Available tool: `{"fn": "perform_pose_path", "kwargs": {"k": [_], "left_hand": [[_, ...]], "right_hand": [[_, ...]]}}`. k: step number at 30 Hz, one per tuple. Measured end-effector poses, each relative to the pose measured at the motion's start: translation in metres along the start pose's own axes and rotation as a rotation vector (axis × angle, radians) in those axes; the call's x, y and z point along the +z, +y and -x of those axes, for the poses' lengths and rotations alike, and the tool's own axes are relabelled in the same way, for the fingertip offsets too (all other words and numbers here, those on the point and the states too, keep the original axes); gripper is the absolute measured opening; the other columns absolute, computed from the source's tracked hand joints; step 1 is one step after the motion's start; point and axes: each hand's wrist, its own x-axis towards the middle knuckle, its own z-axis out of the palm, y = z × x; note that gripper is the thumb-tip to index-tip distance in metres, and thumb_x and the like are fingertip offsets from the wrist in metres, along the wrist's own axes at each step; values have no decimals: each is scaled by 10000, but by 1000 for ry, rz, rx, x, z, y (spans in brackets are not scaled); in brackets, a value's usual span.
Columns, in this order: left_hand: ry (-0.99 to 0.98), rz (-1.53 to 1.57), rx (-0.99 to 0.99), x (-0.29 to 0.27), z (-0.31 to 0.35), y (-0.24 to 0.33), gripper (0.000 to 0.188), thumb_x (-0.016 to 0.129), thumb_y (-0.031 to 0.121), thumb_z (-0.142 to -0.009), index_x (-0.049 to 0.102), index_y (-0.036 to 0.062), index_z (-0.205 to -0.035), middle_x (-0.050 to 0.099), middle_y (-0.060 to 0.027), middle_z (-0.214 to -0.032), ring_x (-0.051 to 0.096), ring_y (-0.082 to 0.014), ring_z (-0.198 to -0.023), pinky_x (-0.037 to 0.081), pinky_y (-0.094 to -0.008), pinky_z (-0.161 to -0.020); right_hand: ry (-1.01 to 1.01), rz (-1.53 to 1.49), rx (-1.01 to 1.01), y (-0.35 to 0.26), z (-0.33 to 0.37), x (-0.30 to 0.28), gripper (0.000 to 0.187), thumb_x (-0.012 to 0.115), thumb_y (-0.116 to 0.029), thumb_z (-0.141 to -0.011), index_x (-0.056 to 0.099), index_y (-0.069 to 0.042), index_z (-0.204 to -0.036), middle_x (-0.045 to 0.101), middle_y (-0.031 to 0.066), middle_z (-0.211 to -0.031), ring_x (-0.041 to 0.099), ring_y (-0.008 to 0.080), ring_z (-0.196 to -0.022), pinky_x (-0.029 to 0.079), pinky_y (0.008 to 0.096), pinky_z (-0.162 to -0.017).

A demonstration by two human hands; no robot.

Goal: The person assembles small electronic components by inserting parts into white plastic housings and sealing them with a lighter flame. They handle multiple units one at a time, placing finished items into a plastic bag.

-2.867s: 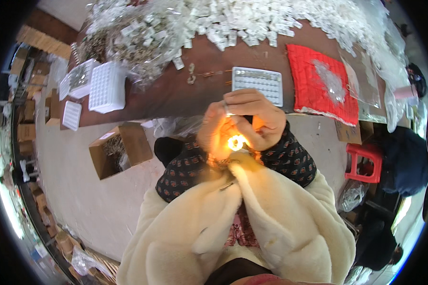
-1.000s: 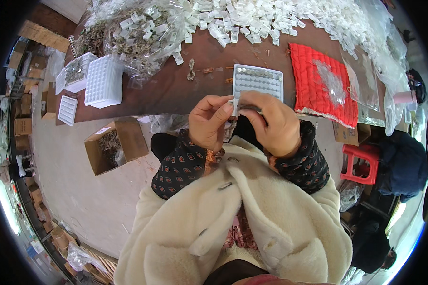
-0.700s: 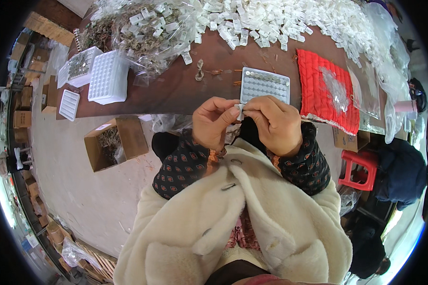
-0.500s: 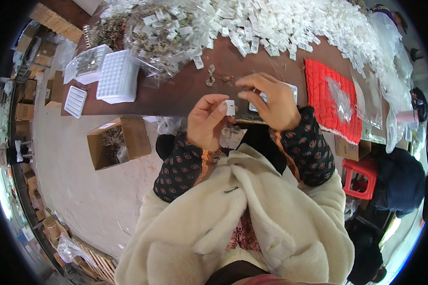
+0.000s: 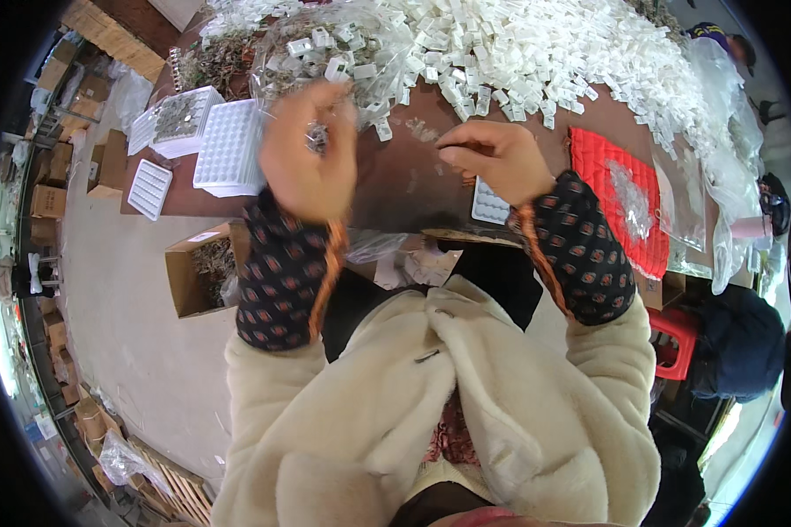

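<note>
My left hand (image 5: 310, 158) is raised over the table's left part, beside a clear plastic bag (image 5: 378, 83) of tangled metallic pieces and small white cases. Motion smears its fingers, so I cannot tell what they hold. The thumb and fingers of my right hand (image 5: 501, 160) are pressed together above the brown tabletop (image 5: 395, 189); whatever may be between them is hidden. Just below that hand lies a white tray with round hollows (image 5: 489, 204), partly covered by it. Small blurred clear pieces (image 5: 420, 130) show on the tabletop between my hands.
A large heap of white plastic cases (image 5: 536, 53) covers the table's far side. Stacked white trays (image 5: 227, 154) and a flat slotted tray (image 5: 149, 189) sit left. Red quilted cloth (image 5: 602, 158) lies right. A cardboard box (image 5: 185, 281) stands on the floor; a red stool (image 5: 674, 342) is at right.
My left hand has moved left and away toward the plastic bag; the small white case it pinched no longer shows. My right hand has shifted slightly, uncovering more of the tray.
</note>
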Motion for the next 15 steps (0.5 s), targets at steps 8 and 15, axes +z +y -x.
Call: {"fn": "perform_pose_path", "kwargs": {"k": [8, 15], "left_hand": [[-280, 337, 226, 20, 69, 46, 250, 692, -62, -813, 642, -11, -1053, 666, -129, -954, 652, -230, -783, 536, -304, -709], [-184, 1247, -790, 28, 98, 49, 137, 633, 19, -912, 618, -31, -1038, 675, -108, -921, 636, -160, -774, 528, -290, -648]], "right_hand": [[135, -638, 4, -4, 61, 31, 193, 698, -149, -897, 663, 28, -966, 681, 54, -868, 621, 86, -765, 494, 232, -693], [598, 297, -624, -6, 87, 47, 313, 745, -26, -750, 662, -18, -1052, 638, 124, -999, 619, 288, -910, 498, 340, -829]]}}
